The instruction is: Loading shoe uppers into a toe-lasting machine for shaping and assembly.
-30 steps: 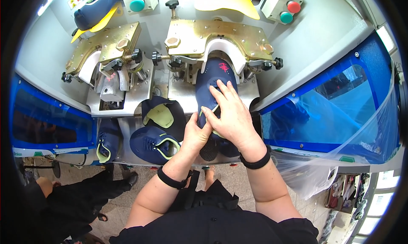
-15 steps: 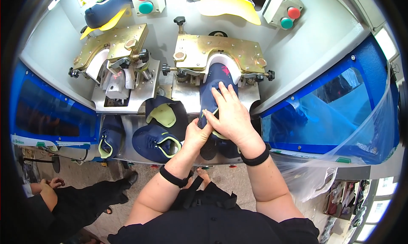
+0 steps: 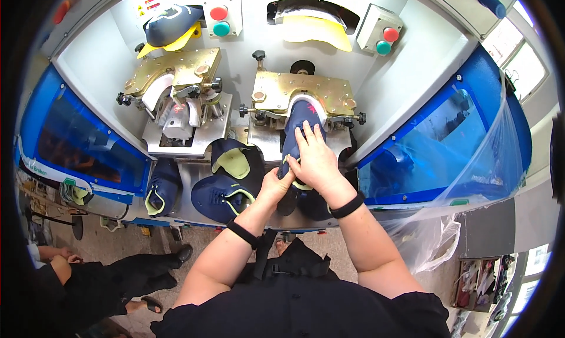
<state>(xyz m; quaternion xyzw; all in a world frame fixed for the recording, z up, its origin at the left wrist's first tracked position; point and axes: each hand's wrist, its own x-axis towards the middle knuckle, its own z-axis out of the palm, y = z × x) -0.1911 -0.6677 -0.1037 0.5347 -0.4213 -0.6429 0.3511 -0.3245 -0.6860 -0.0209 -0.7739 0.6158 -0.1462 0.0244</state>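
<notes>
A navy shoe upper (image 3: 297, 123) with lime-green lining lies with its toe inside the white curved pad (image 3: 305, 98) of the right-hand brass-coloured clamp (image 3: 276, 85). My right hand (image 3: 318, 167) rests on top of the upper, fingers stretched out along it and thumb toward its left edge. From the near left, my left hand (image 3: 275, 188) pinches the upper's side close to the heel opening; its fingertips are partly hidden. Both hands meet at the thumbs. Red marks show on the toe.
More navy shoe uppers (image 3: 213, 196) lie on the ledge to the left. A second brass-coloured clamp (image 3: 176, 64) stands further left, over a metal form. Button boxes (image 3: 379, 32) hang behind. Clear plastic sheeting (image 3: 471, 176) drapes the blue right panel (image 3: 453, 149). Another person sits at lower left.
The whole view has shifted and tilted slightly, so the machine sits a little lower and further back. My hands keep nearly the same hold and place on the shoe upper.
</notes>
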